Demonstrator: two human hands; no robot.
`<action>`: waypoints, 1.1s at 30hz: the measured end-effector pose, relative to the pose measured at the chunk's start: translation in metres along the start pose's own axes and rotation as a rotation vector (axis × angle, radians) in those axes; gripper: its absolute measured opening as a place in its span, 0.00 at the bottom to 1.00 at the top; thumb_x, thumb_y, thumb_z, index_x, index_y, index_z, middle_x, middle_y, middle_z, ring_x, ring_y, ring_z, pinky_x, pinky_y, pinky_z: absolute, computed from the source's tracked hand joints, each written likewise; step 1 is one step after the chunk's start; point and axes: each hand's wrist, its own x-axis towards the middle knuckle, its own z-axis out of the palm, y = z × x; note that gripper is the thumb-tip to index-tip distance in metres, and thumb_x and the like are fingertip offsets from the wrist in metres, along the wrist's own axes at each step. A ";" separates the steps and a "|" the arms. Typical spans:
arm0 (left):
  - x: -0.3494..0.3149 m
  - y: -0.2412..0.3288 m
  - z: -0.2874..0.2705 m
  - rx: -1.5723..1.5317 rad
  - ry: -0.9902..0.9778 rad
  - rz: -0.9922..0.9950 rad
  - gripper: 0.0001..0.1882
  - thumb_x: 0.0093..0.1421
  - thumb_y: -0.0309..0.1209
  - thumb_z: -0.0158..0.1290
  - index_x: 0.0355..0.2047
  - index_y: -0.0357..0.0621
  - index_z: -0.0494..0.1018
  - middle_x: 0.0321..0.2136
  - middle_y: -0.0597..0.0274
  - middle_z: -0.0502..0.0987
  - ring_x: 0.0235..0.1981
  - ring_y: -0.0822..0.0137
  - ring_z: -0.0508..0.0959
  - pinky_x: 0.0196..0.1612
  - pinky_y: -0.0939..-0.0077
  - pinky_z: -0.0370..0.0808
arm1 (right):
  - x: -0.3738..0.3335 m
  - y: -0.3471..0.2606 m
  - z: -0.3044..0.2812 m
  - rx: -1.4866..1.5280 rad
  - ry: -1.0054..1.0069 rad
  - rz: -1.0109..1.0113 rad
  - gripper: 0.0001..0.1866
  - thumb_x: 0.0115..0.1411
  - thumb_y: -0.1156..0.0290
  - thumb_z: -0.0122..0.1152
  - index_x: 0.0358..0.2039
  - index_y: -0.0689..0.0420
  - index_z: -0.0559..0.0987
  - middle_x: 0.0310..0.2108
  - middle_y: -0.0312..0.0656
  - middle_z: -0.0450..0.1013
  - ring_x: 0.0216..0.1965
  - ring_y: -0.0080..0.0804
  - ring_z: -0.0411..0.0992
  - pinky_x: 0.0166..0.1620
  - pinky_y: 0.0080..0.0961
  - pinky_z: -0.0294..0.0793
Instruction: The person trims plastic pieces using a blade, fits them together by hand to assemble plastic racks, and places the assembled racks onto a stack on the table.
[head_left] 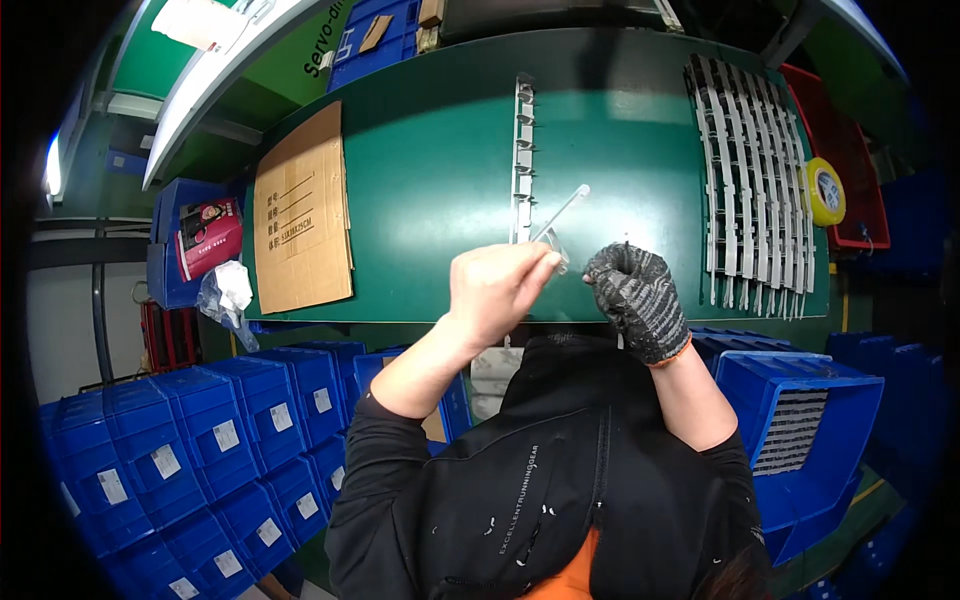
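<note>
My bare left hand pinches a thin, translucent plastic strip between thumb and fingers. The strip slants up and to the right above the table, with a rounded far end; a short clear piece also shows by the fingertips. To its right, my right hand, in a grey knitted glove with an orange cuff, has its fingers curled together near the table's front edge. Whatever it may hold is hidden or too small to name. Straight ahead, a long grey slotted bar lies on the green table, pointing away from me.
Several similar grey bars lie side by side at the right, by a yellow tape roll and a red tray. Flat cardboard covers the table's left part. Blue crates are stacked lower left; another crate stands lower right.
</note>
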 end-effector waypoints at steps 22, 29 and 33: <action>-0.065 -0.085 -0.097 -1.467 0.539 -0.211 0.21 0.62 0.43 0.37 0.15 0.48 0.62 0.20 0.67 0.63 0.28 0.70 0.61 0.38 0.67 0.61 | 0.053 0.006 -0.031 0.730 0.458 -0.070 0.09 0.56 0.68 0.55 0.33 0.58 0.68 0.22 0.41 0.70 0.13 0.27 0.69 0.07 0.12 0.53; -0.025 -0.079 -0.060 -0.853 -0.571 -0.434 0.25 0.62 0.45 0.37 0.40 0.32 0.72 0.39 0.51 0.74 0.41 0.61 0.73 0.47 0.70 0.67 | 0.045 -0.026 -0.008 0.231 0.230 -0.103 0.07 0.54 0.72 0.55 0.31 0.62 0.73 0.20 0.39 0.71 0.13 0.23 0.67 0.12 0.14 0.59; -0.002 -0.030 0.007 -1.263 -0.562 -0.845 0.33 0.61 0.53 0.31 0.37 0.32 0.72 0.31 0.51 0.76 0.25 0.66 0.75 0.33 0.75 0.72 | 0.038 -0.040 0.020 0.092 0.038 -0.015 0.09 0.54 0.71 0.55 0.34 0.62 0.74 0.22 0.37 0.71 0.18 0.21 0.68 0.20 0.17 0.64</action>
